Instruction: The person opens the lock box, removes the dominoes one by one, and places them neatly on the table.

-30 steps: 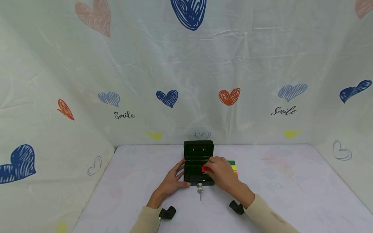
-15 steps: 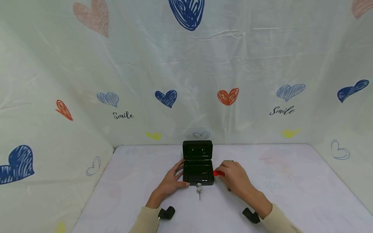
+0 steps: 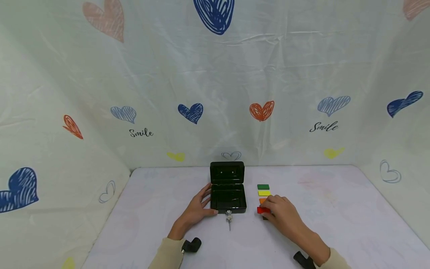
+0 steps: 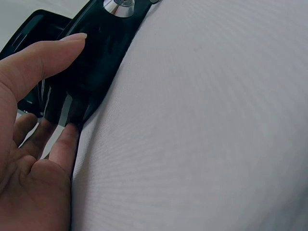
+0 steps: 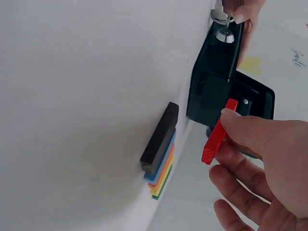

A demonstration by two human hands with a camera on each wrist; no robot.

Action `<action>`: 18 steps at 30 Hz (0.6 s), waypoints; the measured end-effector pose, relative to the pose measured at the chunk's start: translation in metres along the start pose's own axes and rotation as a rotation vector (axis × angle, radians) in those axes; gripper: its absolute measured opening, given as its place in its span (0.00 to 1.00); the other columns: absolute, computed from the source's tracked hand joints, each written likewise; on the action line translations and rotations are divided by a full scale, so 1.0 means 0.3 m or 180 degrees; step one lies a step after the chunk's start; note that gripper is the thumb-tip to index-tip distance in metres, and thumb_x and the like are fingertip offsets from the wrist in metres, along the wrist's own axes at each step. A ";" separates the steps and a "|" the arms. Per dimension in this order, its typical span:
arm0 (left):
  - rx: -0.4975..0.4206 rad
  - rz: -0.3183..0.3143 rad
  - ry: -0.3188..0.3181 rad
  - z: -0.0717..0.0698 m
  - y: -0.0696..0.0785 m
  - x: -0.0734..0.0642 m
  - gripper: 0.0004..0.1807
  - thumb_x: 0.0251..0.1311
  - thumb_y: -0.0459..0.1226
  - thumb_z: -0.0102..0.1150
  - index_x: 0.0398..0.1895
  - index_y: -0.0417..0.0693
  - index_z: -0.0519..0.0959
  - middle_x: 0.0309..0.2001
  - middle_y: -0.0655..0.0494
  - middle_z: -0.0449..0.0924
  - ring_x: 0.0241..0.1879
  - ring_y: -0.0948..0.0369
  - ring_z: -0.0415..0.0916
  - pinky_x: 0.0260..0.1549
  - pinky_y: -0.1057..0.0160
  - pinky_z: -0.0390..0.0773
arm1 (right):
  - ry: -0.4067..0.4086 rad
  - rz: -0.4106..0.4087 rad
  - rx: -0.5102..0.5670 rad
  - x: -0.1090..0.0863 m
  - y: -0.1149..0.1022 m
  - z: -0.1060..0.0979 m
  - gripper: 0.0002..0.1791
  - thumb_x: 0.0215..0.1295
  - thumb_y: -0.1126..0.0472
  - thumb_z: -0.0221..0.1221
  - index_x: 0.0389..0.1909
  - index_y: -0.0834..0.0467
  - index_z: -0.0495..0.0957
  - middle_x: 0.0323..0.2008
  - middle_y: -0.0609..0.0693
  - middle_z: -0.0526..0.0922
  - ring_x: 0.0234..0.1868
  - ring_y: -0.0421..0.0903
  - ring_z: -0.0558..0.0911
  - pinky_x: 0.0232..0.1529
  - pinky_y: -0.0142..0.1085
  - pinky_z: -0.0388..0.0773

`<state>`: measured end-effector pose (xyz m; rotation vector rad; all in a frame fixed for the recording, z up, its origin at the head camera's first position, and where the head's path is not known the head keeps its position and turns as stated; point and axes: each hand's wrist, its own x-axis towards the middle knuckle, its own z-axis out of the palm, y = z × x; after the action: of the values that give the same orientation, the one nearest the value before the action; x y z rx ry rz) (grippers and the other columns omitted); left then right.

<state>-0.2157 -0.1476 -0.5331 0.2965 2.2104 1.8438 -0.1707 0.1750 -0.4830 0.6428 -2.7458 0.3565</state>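
A black cash box [image 3: 216,201] stands on the table with its lid [image 3: 227,169] raised and keys [image 3: 229,219] hanging from the front lock. My left hand [image 3: 195,212] rests against its left side, thumb across the front corner and fingers along the wall. To the right of the box, my right hand [image 3: 285,216] pinches a red wooden block [image 5: 220,134] between thumb and fingers, held above the table. Beneath and beyond it lies a row of flat blocks: green [image 3: 263,186], yellow [image 3: 264,193], orange [image 3: 262,200], blue [image 5: 162,158] and black [image 5: 160,139]. The hand partly hides this row in the head view.
The white tabletop [image 3: 329,209] reaches out to both sides of the box. Behind it hangs a pale curtain [image 3: 285,149] printed with hearts. A black wrist-camera mount [image 3: 192,245] sits at the left wrist, another [image 3: 304,260] at the right.
My right hand has carried the red block out from over the box, rightward and nearer to me, above the row. The left hand keeps its place on the box.
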 end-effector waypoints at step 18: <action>0.0007 0.0000 0.0010 0.002 0.006 0.000 0.59 0.55 0.23 0.76 0.86 0.48 0.51 0.82 0.35 0.53 0.79 0.34 0.56 0.72 0.46 0.72 | -0.0241 -0.0066 -0.0117 -0.080 0.033 -0.005 0.16 0.47 0.60 0.83 0.39 0.51 0.92 0.34 0.37 0.83 0.37 0.37 0.78 0.42 0.35 0.83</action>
<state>-0.2154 -0.1467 -0.5316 0.2943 2.2148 1.8432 -0.1545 0.1933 -0.4916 0.6883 -2.8079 0.2817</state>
